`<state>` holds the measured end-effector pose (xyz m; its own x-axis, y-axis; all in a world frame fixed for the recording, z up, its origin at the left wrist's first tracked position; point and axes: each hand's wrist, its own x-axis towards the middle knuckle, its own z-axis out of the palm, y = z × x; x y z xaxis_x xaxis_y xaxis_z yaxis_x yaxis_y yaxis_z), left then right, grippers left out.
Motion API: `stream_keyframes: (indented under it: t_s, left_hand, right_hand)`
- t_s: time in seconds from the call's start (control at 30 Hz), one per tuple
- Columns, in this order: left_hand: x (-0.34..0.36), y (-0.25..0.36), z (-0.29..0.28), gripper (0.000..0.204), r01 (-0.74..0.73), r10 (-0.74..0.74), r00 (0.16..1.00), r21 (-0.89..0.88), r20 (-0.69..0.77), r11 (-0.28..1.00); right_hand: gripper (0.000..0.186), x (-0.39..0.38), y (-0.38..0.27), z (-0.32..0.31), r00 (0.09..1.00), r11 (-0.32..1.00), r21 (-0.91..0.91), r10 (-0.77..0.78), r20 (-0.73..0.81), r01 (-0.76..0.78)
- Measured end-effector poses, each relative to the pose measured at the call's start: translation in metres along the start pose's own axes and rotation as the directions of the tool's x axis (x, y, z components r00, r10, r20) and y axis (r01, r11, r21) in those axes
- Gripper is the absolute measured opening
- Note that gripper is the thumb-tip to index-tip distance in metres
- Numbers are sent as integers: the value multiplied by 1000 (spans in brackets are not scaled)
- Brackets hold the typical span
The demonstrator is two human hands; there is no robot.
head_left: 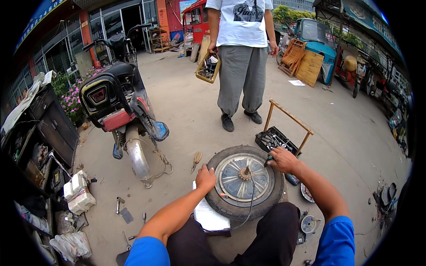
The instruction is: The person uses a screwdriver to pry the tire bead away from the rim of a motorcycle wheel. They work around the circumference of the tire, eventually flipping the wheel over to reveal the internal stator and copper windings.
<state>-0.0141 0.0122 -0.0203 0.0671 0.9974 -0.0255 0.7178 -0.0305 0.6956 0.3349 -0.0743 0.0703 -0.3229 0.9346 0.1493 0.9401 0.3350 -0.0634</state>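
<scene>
In front of my knees lies a wheel (248,181) on its side, with a black tyre, a grey metal hub, a small toothed sprocket (245,173) and a cable (253,195) running from its centre. My left hand (206,178) grips the tyre's left edge. Over the tyre's right side, my right hand (283,160) is closed round a small tool with a dark green handle (268,161); its tip is hard to make out. Just beyond that hand stands a black tool tray (276,140) full of sockets and metal tools, with a wooden carrying frame (290,116).
Pliers (196,161) lie left of the wheel, beside a white block (208,213) partly under it. An electric scooter (128,106) without its rear wheel stands at left. Ahead stands a person (243,66) holding a yellow basket (208,68). Round metal parts (308,224) lie at right.
</scene>
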Motion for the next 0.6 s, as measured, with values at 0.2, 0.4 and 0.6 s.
stream_keyframes:
  t_s: [0.2, 0.4, 0.6]
  left_hand:
    - [4, -4, 5, 57, -12, 12, 1000, -8, -25, 1000]
    - [1, -2, 4, 58, 0, 0, 1000, 0, -23, 1000]
    - [3, 2, 4, 59, 25, -25, 1000, -7, -3, 1000]
  right_hand:
    - [41, 5, -2, 0, 998, 998, -31, 63, 14, -62]
    - [36, 3, -6, 3, 998, 996, -58, 65, -28, -66]
    - [37, -1, -10, 4, 992, 991, -79, 107, -67, -112]
